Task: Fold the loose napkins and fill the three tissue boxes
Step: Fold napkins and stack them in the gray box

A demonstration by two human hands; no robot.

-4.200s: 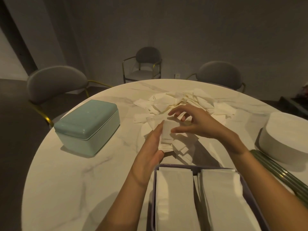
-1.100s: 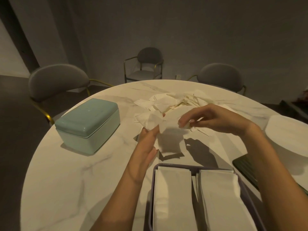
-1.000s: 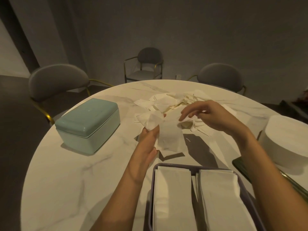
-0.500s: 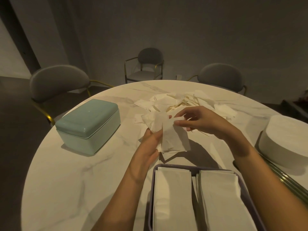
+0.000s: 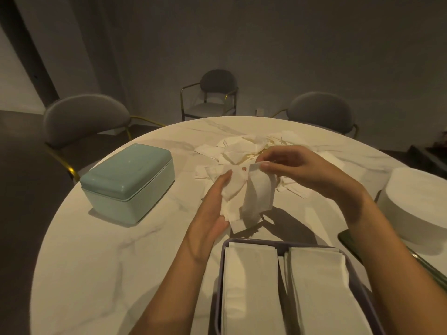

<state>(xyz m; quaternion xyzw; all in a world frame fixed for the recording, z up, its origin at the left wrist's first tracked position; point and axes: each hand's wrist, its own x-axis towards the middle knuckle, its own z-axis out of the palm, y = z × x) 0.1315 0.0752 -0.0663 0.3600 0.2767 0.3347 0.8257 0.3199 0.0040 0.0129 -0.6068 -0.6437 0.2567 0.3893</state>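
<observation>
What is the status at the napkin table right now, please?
Left hand holds a napkin bunch; right hand pinches its top edge. Purple box holds two stacks. Nothing in the way.

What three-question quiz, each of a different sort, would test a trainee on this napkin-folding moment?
1. True or false: the teal box has its lid on.
2. Multiple choice: the right hand pinches a) the teal box's lid, b) the top edge of a hanging napkin, c) the purple tray's rim.
3. Fill in: the purple tray nearest the camera holds ___ stacks of folded napkins, side by side.

Key: 1 true. 2 b; the left hand grips a bunch of napkins beside it. 3 two; the loose pile lies farther back on the table.
</observation>
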